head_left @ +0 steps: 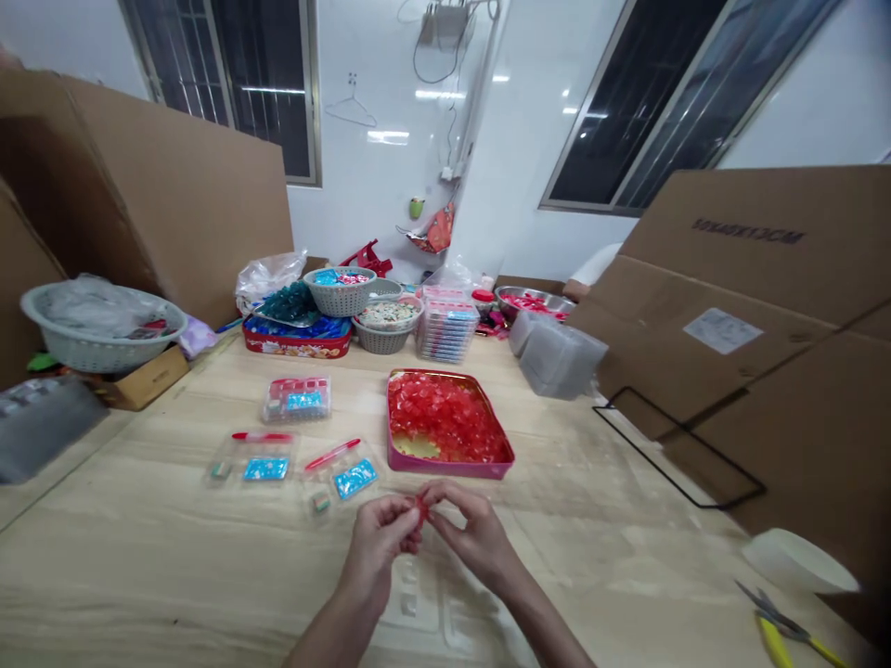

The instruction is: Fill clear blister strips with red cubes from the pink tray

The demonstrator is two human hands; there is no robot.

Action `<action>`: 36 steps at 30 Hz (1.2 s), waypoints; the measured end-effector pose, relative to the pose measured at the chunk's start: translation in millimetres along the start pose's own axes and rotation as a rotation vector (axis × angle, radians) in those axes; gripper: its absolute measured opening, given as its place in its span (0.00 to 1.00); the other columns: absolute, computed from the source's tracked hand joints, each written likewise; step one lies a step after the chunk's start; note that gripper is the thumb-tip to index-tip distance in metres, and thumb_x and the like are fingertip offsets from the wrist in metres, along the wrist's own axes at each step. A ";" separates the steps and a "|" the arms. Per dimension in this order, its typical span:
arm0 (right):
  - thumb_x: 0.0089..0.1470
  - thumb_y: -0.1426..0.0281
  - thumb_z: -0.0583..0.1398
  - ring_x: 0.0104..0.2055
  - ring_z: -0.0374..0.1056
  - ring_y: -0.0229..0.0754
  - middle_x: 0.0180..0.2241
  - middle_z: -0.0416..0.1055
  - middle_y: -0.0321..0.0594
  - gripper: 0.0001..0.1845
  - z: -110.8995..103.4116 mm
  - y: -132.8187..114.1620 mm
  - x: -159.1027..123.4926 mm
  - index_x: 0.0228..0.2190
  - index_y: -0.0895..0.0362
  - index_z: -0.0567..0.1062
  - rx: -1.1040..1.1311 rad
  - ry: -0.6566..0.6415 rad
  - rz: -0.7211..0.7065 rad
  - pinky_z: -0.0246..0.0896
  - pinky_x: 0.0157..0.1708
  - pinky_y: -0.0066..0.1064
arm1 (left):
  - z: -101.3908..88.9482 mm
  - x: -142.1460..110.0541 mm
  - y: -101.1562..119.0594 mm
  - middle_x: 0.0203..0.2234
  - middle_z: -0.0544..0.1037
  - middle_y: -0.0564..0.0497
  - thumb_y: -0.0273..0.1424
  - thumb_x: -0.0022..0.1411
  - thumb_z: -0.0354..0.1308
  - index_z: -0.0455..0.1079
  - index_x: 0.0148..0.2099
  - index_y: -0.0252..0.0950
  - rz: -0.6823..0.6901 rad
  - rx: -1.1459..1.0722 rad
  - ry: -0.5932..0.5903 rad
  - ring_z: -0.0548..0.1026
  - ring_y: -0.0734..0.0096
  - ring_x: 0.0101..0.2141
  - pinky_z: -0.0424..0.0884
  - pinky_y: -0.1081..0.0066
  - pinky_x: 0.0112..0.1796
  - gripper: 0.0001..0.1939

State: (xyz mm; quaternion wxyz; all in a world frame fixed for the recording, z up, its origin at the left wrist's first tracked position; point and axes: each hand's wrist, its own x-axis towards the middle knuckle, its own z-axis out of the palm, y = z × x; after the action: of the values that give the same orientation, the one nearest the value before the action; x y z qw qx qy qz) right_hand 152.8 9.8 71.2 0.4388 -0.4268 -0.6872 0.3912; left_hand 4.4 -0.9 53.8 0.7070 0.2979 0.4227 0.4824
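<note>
My left hand and my right hand meet over the table, both closed on a small red translucent piece between the fingertips. Its exact kind is too small to make out. Just beyond my hands stands a pink-edged tin full of similar red pieces. Below my wrists lies a clear plastic tray, partly covered by my arms. To the left are two clear trays, each with a red pen, a blue patterned packet and a small striped block.
Filled clear cases are stacked behind the trays, with a taller stack farther back. Baskets line the rear. Clear empty trays stand right of the tin. A black wire frame, tape roll and scissors lie right.
</note>
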 end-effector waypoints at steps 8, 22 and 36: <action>0.43 0.63 0.67 0.33 0.69 0.40 0.31 0.74 0.38 0.14 24.1 22.6 -17.3 0.31 0.57 0.74 0.476 0.058 0.303 0.64 0.35 0.31 | -17.5 -1.6 -7.3 0.18 0.74 0.50 0.35 0.32 0.70 0.74 0.25 0.30 -0.021 0.015 0.061 0.68 0.76 0.21 0.61 0.74 0.25 0.16; 0.35 0.72 0.69 0.25 0.67 0.33 0.24 0.72 0.33 0.13 22.5 17.4 6.4 0.26 0.59 0.73 0.930 -0.036 0.398 0.60 0.29 0.24 | -12.0 15.5 18.6 0.14 0.71 0.54 0.26 0.33 0.64 0.69 0.20 0.32 0.005 0.109 -0.076 0.65 0.79 0.17 0.58 0.75 0.23 0.07; 0.34 0.74 0.70 0.24 0.65 0.32 0.23 0.70 0.32 0.14 25.3 36.8 -1.4 0.25 0.59 0.72 0.915 -0.028 0.393 0.58 0.27 0.23 | -23.5 22.6 -0.9 0.14 0.67 0.56 0.32 0.33 0.62 0.66 0.20 0.33 -0.071 0.162 -0.094 0.62 0.79 0.17 0.57 0.74 0.22 0.10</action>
State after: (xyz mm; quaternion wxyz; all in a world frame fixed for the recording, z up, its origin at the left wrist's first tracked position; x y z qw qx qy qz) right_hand 138.4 16.5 29.4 0.4898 -0.3068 -0.3574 0.7337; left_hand -12.0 20.2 35.1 0.7163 0.3611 0.4371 0.4069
